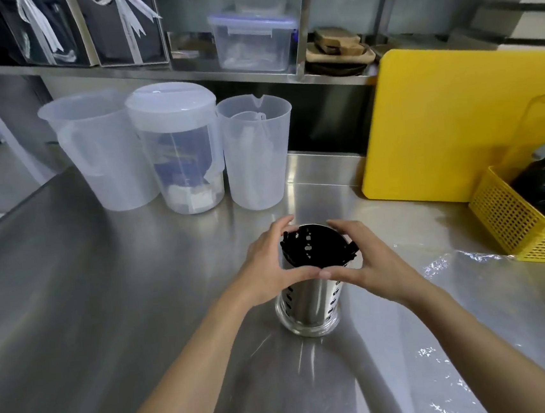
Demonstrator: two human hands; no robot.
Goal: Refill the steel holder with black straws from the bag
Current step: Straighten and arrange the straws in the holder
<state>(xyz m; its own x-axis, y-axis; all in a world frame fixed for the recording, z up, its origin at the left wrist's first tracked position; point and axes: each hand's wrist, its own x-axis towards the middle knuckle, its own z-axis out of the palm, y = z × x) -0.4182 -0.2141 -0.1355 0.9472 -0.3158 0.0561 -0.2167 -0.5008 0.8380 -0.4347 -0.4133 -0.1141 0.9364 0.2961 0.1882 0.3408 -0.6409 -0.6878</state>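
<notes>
The steel holder (310, 297) is being kept upright on the steel counter (107, 305), directly beneath and between the two hands. Its upper part is being ringed by the left hand (267, 266) and the right hand (366, 257), thumbs meeting at the near side and fingers curved round the far rim, so that both hands are being held half closed against the bundle of black straws (318, 245) filling the holder's mouth (a few straw ends are sticking out beside each palm). To the right of the right hand a clear plastic bag (464, 274) is lying flat on the counter, and beyond it a yellow perforated basket (512, 223) is being seen. Farther off, past the fingertips, three translucent plastic jugs (175, 149) are standing in a row, with a yellow cutting board (449, 122) leaning to their right.
</notes>
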